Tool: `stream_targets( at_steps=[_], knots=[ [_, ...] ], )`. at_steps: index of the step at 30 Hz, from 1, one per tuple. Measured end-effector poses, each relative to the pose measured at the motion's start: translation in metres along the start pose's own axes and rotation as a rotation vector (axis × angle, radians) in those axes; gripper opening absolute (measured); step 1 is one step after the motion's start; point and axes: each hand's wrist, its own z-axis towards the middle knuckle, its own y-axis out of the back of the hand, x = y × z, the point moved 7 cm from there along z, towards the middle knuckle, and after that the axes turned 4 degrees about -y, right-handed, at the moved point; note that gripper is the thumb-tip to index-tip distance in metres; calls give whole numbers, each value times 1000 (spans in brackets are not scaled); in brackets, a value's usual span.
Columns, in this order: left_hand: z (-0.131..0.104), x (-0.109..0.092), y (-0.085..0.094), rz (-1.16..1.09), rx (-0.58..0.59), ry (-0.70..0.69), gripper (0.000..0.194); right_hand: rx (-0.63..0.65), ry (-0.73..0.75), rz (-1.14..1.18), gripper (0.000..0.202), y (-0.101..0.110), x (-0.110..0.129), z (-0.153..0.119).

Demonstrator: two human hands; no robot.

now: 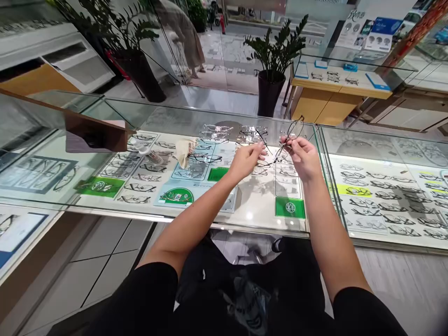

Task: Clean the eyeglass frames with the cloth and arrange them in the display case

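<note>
Over the glass display counter (259,205), my right hand (305,156) pinches a pair of thin dark-framed eyeglasses (296,128), tilted with one lens up above the fingers. My left hand (247,161) is closed just to the left, fingertips pinched at a slender dark temple of these glasses; the exact grip is partly hidden. Left of this hand, a dark pair of glasses (206,157) lies beside a beige cloth (183,153). Clear-looking glasses on stands (216,131) are behind the hands.
Rows of glasses (142,187) fill the counter's left part. Green cards (290,207) lie in the case. At right is another glass case (385,196). A brown box-like object (98,130) stands at left. Beyond are a potted plant (271,84) and a wooden display table (336,88).
</note>
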Motion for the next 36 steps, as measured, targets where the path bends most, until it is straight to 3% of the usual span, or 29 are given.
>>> stream_targets(
  at_steps=[4,11,15,19,25,31,36],
  knots=[
    [6,7,-9,-71,35,2,69,38,-23,-29,39,-5,-3,1],
    [-6,-28,-7,187,-15,-342,77,54,-76,-111,43,-13,-16,0],
    [-11,-35,-10,293,-11,-426,79,84,-111,-121,41,-18,-29,-2],
    [-7,-29,-6,299,-25,-408,77,79,-160,-126,37,-19,-38,-3],
    [-14,-39,13,278,-292,-367,47,-5,-105,-136,36,-19,-32,-3],
    [-20,-47,-3,325,-136,-387,23,-53,-35,-190,37,-22,-30,-6],
    [-15,-36,-3,249,-110,-297,28,-87,75,-238,32,-24,-30,-8]
  ],
)
